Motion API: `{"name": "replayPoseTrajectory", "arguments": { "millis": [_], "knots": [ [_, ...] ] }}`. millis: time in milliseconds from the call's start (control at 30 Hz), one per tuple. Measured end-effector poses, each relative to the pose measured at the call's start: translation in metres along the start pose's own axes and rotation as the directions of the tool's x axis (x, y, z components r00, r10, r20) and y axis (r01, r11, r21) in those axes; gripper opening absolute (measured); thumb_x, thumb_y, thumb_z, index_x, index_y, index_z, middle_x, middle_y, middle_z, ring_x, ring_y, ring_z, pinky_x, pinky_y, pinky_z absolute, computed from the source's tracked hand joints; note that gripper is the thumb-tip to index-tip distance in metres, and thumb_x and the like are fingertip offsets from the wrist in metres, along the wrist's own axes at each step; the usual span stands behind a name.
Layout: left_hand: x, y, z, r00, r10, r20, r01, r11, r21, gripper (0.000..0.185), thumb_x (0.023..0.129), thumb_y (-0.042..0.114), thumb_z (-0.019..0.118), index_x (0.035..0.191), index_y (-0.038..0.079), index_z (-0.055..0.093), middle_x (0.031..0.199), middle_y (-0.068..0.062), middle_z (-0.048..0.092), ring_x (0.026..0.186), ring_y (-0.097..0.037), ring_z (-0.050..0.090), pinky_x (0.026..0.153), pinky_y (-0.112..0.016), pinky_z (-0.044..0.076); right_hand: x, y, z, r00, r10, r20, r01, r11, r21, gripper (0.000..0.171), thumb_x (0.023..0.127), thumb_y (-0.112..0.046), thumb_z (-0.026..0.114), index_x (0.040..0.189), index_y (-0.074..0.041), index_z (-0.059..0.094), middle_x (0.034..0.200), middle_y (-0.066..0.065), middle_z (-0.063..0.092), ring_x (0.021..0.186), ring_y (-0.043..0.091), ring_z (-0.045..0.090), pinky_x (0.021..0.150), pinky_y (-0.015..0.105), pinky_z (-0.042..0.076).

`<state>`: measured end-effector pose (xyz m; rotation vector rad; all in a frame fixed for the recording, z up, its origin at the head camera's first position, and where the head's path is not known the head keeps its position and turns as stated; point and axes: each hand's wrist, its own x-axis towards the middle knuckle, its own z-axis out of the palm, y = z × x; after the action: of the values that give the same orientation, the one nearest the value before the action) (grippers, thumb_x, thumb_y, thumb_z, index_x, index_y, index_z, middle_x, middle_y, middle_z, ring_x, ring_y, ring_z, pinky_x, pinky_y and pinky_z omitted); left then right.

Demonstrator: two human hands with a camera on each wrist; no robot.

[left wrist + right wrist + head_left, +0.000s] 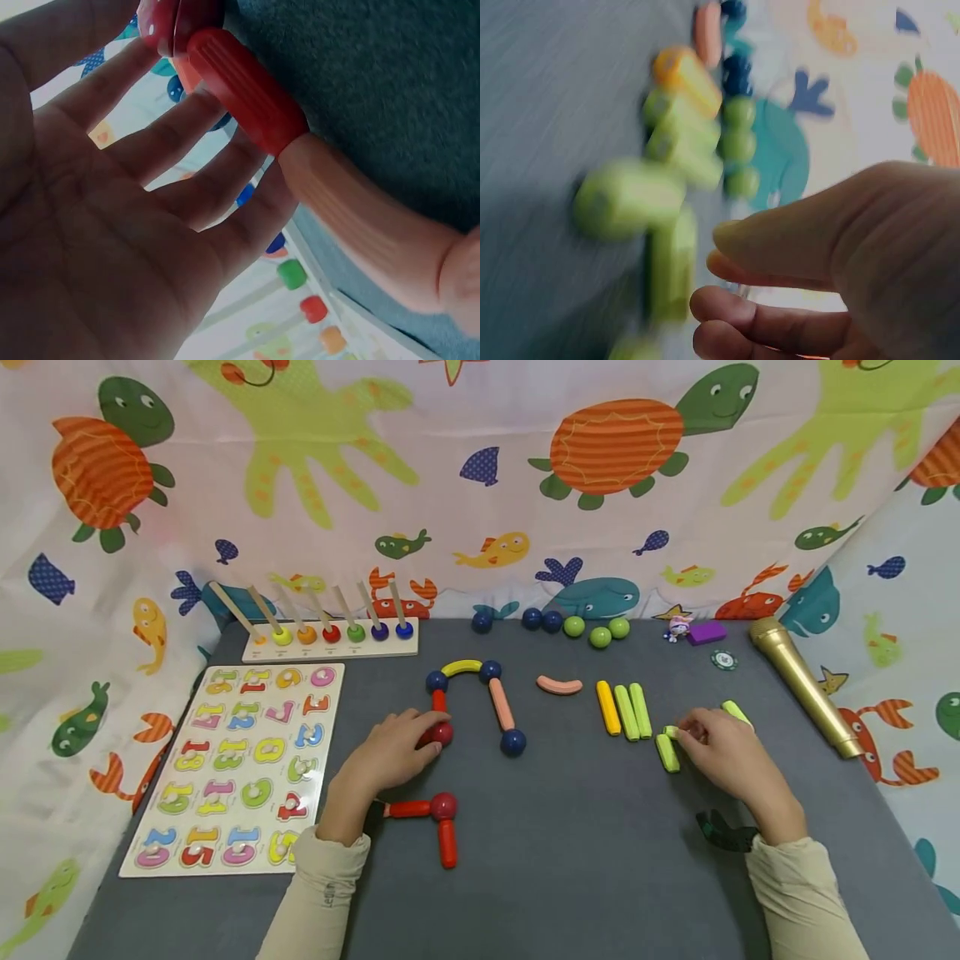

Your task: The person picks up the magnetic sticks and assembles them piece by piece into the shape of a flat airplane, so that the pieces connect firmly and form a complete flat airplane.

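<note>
My left hand pinches a red ball between thumb and fingertips. A red stick joins that ball in the left wrist view, with a curved peach stick beyond it; the hand hides most of this stretch in the head view. Upward from the ball runs a chain of sticks and dark blue balls. A second red ball with red sticks lies below. My right hand, fingers loosely bent, hovers beside short green sticks, apart from them in the right wrist view.
A number puzzle board lies at left, a peg board behind it. Loose blue balls, green balls, a peach stick and yellow stick lie centrally. A gold microphone is at right.
</note>
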<state>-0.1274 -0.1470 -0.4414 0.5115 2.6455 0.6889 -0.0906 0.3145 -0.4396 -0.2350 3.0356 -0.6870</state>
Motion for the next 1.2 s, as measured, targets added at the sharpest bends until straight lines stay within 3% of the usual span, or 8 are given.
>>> {"name": "replayPoseTrajectory", "arguments": {
  "millis": [167, 300, 467, 600, 733, 967, 1067, 1200],
  "knots": [
    [0.002, 0.002, 0.005, 1.000, 0.014, -0.026, -0.014, 1.000, 0.013, 0.045, 0.107, 0.022, 0.068, 0.150, 0.013, 0.061, 0.140, -0.017, 0.061, 0.118, -0.039, 0.055, 0.103, -0.062, 0.044, -0.024, 0.029, 0.002, 0.999, -0.001, -0.054, 0.000, 1.000, -0.010, 0.021, 0.097, -0.003, 0.073, 0.116, 0.006, 0.070, 0.098, 0.020, 0.065, 0.087, 0.035, 0.059, 0.073, 0.052, 0.044],
    [0.001, 0.002, 0.004, 0.999, 0.002, -0.032, -0.002, 1.000, 0.021, 0.045, 0.106, 0.022, 0.070, 0.150, 0.013, 0.062, 0.141, -0.018, 0.061, 0.120, -0.041, 0.054, 0.105, -0.064, 0.043, -0.018, 0.032, 0.010, 0.995, -0.038, -0.088, 0.037, 0.999, -0.009, 0.033, 0.097, -0.005, 0.075, 0.128, 0.003, 0.068, 0.108, 0.028, 0.060, 0.094, 0.042, 0.051, 0.077, 0.053, 0.036],
    [0.000, 0.001, 0.007, 1.000, 0.006, -0.025, -0.006, 1.000, 0.009, 0.048, 0.106, 0.021, 0.070, 0.152, 0.012, 0.060, 0.145, -0.018, 0.059, 0.125, -0.043, 0.052, 0.107, -0.065, 0.042, -0.004, 0.028, 0.015, 0.991, -0.078, -0.110, 0.071, 0.996, -0.060, 0.024, 0.093, -0.002, 0.077, 0.113, 0.009, 0.071, 0.100, 0.027, 0.066, 0.089, 0.042, 0.057, 0.084, 0.059, 0.037],
    [-0.002, 0.001, 0.007, 1.000, 0.018, -0.022, -0.018, 1.000, -0.003, 0.050, 0.106, 0.021, 0.069, 0.154, 0.013, 0.058, 0.148, -0.017, 0.058, 0.127, -0.041, 0.052, 0.107, -0.065, 0.041, 0.001, 0.020, 0.015, 0.986, -0.023, -0.164, 0.016, 0.999, -0.048, 0.018, 0.094, -0.003, 0.075, 0.104, 0.011, 0.069, 0.089, 0.021, 0.064, 0.081, 0.037, 0.057, 0.076, 0.056, 0.042],
    [-0.002, 0.000, 0.005, 1.000, 0.011, -0.013, -0.011, 1.000, -0.007, 0.050, 0.106, 0.021, 0.069, 0.154, 0.013, 0.058, 0.147, -0.016, 0.059, 0.126, -0.040, 0.052, 0.107, -0.064, 0.042, 0.008, -0.007, 0.021, 0.975, -0.022, -0.221, 0.033, 0.998, 0.047, 0.021, 0.098, -0.006, 0.075, 0.111, 0.009, 0.069, 0.092, 0.018, 0.064, 0.080, 0.032, 0.056, 0.070, 0.049, 0.044],
    [-0.001, 0.001, 0.004, 1.000, 0.006, -0.012, -0.006, 1.000, -0.020, 0.050, 0.106, 0.021, 0.070, 0.154, 0.011, 0.058, 0.146, -0.016, 0.060, 0.125, -0.039, 0.052, 0.106, -0.062, 0.043, 0.036, -0.083, 0.059, 0.952, -0.256, -0.167, 0.282, 0.946, 0.158, 0.021, 0.096, -0.005, 0.079, 0.115, 0.002, 0.073, 0.102, 0.013, 0.068, 0.091, 0.029, 0.060, 0.081, 0.048, 0.050],
    [-0.001, 0.001, 0.005, 1.000, 0.007, -0.009, -0.007, 1.000, -0.021, 0.051, 0.106, 0.021, 0.069, 0.154, 0.011, 0.057, 0.148, -0.017, 0.059, 0.126, -0.039, 0.052, 0.106, -0.063, 0.043, 0.047, -0.119, 0.077, 0.928, -0.355, -0.110, 0.369, 0.913, 0.173, 0.022, 0.096, -0.008, 0.081, 0.115, 0.000, 0.074, 0.105, 0.010, 0.069, 0.096, 0.028, 0.059, 0.089, 0.049, 0.050],
    [-0.002, 0.001, 0.006, 1.000, 0.004, -0.015, -0.004, 1.000, -0.028, 0.050, 0.105, 0.020, 0.070, 0.153, 0.012, 0.058, 0.148, -0.016, 0.060, 0.126, -0.039, 0.052, 0.106, -0.062, 0.043, 0.062, -0.157, 0.100, 0.871, -0.487, -0.067, 0.491, 0.863, 0.122, 0.021, 0.095, -0.012, 0.083, 0.114, -0.004, 0.076, 0.107, 0.009, 0.070, 0.096, 0.028, 0.056, 0.090, 0.047, 0.048]
  ]
}}
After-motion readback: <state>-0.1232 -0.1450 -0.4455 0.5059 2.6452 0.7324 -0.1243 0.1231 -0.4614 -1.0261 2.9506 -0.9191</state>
